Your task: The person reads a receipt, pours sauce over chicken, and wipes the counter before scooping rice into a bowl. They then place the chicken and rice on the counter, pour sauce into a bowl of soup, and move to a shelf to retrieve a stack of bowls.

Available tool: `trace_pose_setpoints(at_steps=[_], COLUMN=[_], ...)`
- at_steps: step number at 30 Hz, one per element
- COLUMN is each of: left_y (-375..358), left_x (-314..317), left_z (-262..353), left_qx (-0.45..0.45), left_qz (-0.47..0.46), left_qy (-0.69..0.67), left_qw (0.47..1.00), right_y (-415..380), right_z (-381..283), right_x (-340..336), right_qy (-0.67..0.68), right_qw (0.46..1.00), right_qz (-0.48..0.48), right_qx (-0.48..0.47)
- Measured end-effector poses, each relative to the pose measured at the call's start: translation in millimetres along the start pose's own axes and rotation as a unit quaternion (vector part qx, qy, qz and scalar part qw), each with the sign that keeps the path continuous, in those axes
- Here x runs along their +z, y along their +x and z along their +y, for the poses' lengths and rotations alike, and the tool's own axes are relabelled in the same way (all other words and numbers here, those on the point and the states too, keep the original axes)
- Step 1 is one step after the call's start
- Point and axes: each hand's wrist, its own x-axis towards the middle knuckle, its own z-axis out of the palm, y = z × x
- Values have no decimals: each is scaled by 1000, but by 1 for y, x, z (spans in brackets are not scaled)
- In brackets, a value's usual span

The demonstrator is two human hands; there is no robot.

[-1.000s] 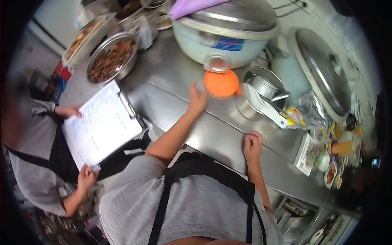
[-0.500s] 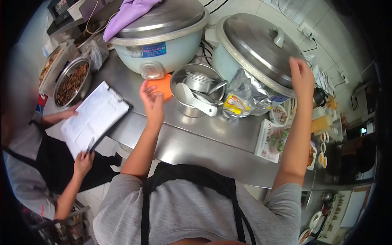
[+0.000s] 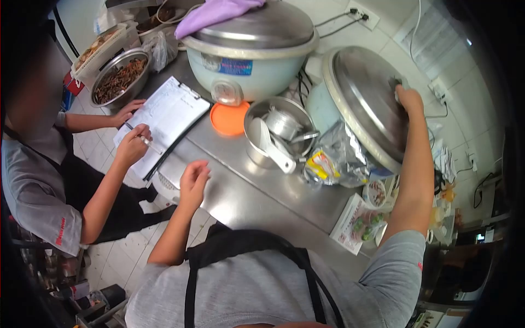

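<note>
My right hand (image 3: 409,99) is closed around the handle (image 3: 397,87) of the steel lid (image 3: 369,90) on the right rice cooker (image 3: 324,104). The lid rests on the cooker's pale rim. Above the near edge of the steel counter, my left hand (image 3: 193,183) hangs with loosely bent fingers and holds nothing. Beyond it lies an orange round lid (image 3: 229,119). A steel pot (image 3: 254,148) next to that holds a white rice paddle (image 3: 275,147) and metal ware. Against the right cooker leans a silver foil bag (image 3: 342,150) with a yellow label.
A second rice cooker (image 3: 246,82) carries a purple cloth (image 3: 216,19). To my left, a co-worker's hand holds a pen over a clipboard (image 3: 164,115). A bowl of brown food (image 3: 121,82) stands behind. A printed box (image 3: 350,224) lies near the front edge.
My right hand has gone from above the right cooker's lid onto its handle. My left hand has drawn back toward me from the orange lid. The co-worker's pen hand has moved up the clipboard.
</note>
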Motion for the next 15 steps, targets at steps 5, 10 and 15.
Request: trace_pose_setpoints(at_steps=[5,10,15], left_y=[0,25,53], left_x=[-46,-48,-43], left_z=[-12,-7,-12], left_qx=[-13,-10,-16], left_qz=[35,-27,-84], left_qy=[-36,-58,-82], left_qw=[999,998,993], right_y=[-15,-54,-57], right_z=[-15,-85,-186], right_x=[-26,-58,-59], right_qy=[154,259,285], right_qw=[988,966,949], right_qz=[-7,-17,9], right_qx=[16,-17,-130])
